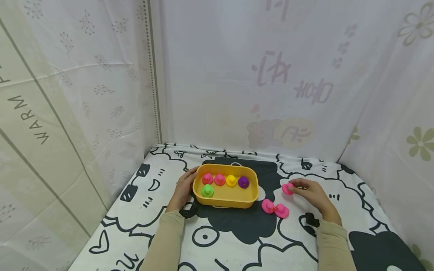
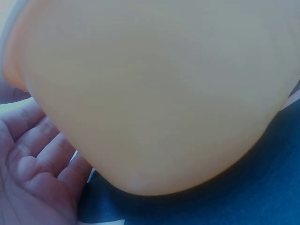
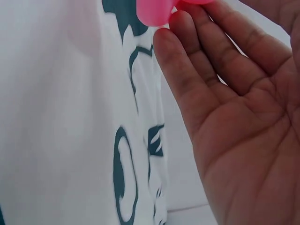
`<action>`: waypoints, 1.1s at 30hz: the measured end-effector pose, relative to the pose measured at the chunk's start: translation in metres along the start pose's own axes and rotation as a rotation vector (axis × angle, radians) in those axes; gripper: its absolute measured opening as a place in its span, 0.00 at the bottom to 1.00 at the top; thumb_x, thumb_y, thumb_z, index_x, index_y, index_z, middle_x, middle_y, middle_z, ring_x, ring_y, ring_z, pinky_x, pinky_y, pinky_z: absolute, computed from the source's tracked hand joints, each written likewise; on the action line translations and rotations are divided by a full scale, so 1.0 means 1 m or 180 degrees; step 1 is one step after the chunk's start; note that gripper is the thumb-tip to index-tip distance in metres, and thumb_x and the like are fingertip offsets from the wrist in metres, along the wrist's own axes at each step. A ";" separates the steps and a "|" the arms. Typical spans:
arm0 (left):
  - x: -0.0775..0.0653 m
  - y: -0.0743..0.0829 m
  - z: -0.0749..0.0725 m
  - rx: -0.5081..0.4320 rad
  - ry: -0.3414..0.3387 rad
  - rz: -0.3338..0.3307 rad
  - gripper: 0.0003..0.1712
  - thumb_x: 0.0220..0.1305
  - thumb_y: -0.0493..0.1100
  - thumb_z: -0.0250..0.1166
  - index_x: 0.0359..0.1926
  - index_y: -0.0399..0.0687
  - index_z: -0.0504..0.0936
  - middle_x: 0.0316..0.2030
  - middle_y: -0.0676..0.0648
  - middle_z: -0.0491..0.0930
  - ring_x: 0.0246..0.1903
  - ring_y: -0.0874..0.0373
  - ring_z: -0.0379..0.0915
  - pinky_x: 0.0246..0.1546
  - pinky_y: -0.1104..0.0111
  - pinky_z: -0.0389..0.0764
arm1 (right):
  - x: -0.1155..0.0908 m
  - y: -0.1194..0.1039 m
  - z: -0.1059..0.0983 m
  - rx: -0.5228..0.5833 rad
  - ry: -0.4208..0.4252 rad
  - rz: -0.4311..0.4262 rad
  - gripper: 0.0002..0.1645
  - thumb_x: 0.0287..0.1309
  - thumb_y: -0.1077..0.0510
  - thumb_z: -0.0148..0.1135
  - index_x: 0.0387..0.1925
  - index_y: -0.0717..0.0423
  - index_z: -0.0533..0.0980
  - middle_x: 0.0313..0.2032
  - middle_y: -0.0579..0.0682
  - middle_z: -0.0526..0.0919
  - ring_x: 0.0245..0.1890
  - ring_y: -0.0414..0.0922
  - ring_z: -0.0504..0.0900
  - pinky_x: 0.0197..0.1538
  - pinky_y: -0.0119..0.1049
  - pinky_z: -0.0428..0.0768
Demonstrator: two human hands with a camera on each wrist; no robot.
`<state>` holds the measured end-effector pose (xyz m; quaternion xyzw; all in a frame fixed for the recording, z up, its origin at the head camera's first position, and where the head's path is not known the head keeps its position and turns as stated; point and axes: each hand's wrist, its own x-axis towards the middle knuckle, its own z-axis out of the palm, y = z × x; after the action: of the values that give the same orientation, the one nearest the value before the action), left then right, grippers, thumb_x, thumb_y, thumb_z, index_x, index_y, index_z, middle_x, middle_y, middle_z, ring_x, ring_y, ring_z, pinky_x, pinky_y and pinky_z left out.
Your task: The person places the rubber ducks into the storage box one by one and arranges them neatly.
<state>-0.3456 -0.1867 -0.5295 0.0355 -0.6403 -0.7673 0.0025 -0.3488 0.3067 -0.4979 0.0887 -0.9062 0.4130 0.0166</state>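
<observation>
A yellow plastic tub [image 1: 220,203] holds several small rubber ducks: two pink, a yellow duck [image 1: 231,180], a purple duck [image 1: 243,182] and a green duck [image 1: 207,191]. Against the tub's left end rests my left hand [image 1: 183,190], its relaxed fingers [image 2: 56,150] along the outer wall in the left wrist view. To the right of the tub, my right hand [image 1: 312,194] pinches a pink rubber duck [image 1: 287,189] at the fingertips. In the right wrist view only the lower part of that pink duck [image 3: 153,11] shows, at the top edge.
Two more pink ducks [image 1: 274,209] lie close together on the cloth between the tub and my right hand. A black-and-white cartoon cloth [image 1: 237,252] covers the surface. Pale printed curtains [image 1: 217,82] hang behind and on both sides.
</observation>
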 end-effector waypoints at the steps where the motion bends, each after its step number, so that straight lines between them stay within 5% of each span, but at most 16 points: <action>1: 0.000 0.000 -0.001 -0.0022 -0.0001 -0.0003 0.24 0.76 0.50 0.54 0.69 0.54 0.74 0.68 0.48 0.70 0.66 0.50 0.67 0.68 0.59 0.68 | 0.001 -0.003 0.001 -0.0002 0.0008 -0.0038 0.30 0.56 0.39 0.72 0.53 0.52 0.82 0.48 0.51 0.86 0.54 0.53 0.79 0.54 0.48 0.79; 15: 0.002 -0.001 -0.002 -0.0002 -0.0048 0.0009 0.25 0.76 0.51 0.54 0.69 0.53 0.73 0.69 0.47 0.69 0.67 0.49 0.66 0.69 0.59 0.67 | 0.029 -0.063 0.041 0.0447 -0.0384 -0.0435 0.24 0.55 0.42 0.74 0.50 0.48 0.83 0.47 0.48 0.86 0.52 0.51 0.83 0.54 0.48 0.83; 27: 0.002 -0.002 -0.003 0.0044 -0.0055 0.0012 0.25 0.75 0.52 0.54 0.69 0.54 0.72 0.69 0.47 0.69 0.67 0.49 0.66 0.69 0.57 0.67 | 0.067 -0.145 0.090 0.0010 -0.1179 -0.0902 0.20 0.57 0.43 0.73 0.49 0.43 0.84 0.46 0.43 0.85 0.48 0.46 0.82 0.54 0.45 0.83; 33: 0.001 -0.002 -0.003 0.0033 -0.0049 0.0040 0.25 0.75 0.52 0.55 0.69 0.54 0.73 0.68 0.48 0.70 0.67 0.50 0.66 0.69 0.58 0.67 | 0.080 -0.165 0.119 -0.0275 -0.1729 -0.1061 0.21 0.57 0.43 0.73 0.50 0.45 0.84 0.44 0.40 0.85 0.46 0.41 0.82 0.51 0.38 0.84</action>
<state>-0.3465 -0.1890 -0.5319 0.0256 -0.6445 -0.7642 0.0022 -0.3936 0.0992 -0.4448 0.3421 -0.8672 0.3269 -0.1548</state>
